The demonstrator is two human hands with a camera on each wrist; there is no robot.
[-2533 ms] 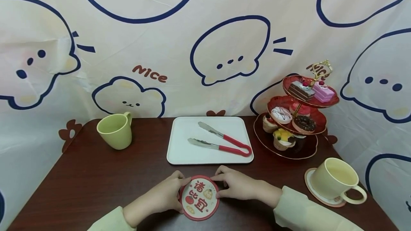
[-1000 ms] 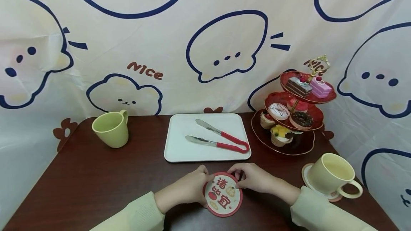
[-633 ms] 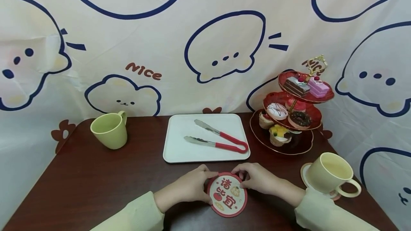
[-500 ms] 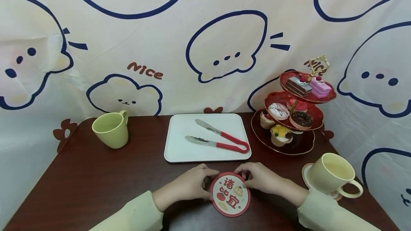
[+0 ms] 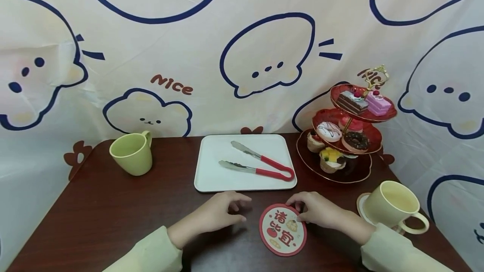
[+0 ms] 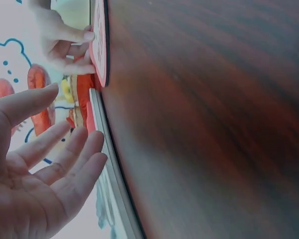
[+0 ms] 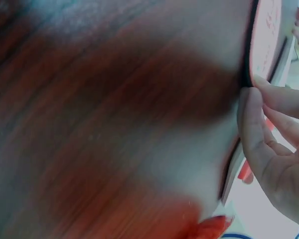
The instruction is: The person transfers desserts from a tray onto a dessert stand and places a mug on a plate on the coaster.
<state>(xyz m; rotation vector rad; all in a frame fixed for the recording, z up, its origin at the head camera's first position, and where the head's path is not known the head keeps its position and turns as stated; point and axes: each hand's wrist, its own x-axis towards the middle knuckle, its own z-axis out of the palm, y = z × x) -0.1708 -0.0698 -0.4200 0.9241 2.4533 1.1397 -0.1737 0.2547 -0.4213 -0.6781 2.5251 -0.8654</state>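
Note:
A round coaster (image 5: 282, 232) with a red rim and red lettering lies at the front middle of the table in the head view. My right hand (image 5: 319, 210) pinches its upper right edge between thumb and index finger; the right wrist view shows the thumb (image 7: 284, 97) at that rim. To the left of the coaster, apart from it, my left hand (image 5: 213, 213) hovers over the table with fingers loosely spread. Nothing is between its fingers, as the left wrist view of the left hand (image 6: 45, 174) confirms.
Behind the hands is a white tray (image 5: 211, 179) bearing red-handled tongs (image 5: 270, 173). A three-tier stand (image 5: 372, 144) of cakes and donuts is at the back right. One yellow-green mug (image 5: 132, 154) stands back left, another mug (image 5: 391, 205) on a coaster at right.
The coaster has slid to the right along the table with my right hand. My left hand, earlier holding its left edge, has let go and drawn back to the left.

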